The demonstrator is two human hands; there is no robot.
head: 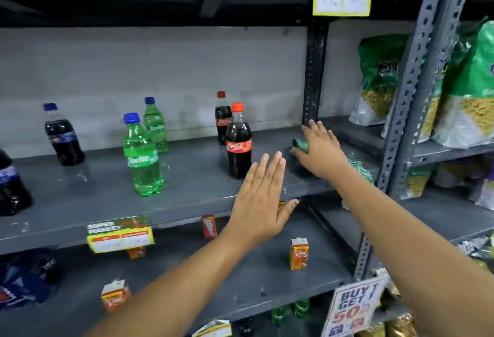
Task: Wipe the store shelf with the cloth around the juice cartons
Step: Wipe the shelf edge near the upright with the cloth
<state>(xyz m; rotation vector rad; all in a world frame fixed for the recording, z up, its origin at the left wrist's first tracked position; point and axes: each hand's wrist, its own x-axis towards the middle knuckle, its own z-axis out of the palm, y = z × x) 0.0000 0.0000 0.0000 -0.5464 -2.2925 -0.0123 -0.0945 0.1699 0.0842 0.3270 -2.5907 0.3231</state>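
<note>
My right hand (319, 149) lies flat with spread fingers on a green patterned cloth (358, 168) at the right end of the grey upper shelf (80, 197). The cloth pokes out on both sides of the hand. My left hand (260, 197) hovers flat and open before that shelf's front edge, holding nothing. Small orange juice cartons (299, 254) stand on the shelf below (240, 283): one at the right, one at the front left (115, 295), one further back (209, 226) and one partly hidden behind a price tag.
Cola bottles (238, 144), green soda bottles (143, 157) and dark blue-capped bottles (62, 136) stand on the upper shelf. Snack bags (379, 77) fill the bay to the right behind perforated metal posts (409, 91). Yellow price tags (120, 235) hang on the shelf edges.
</note>
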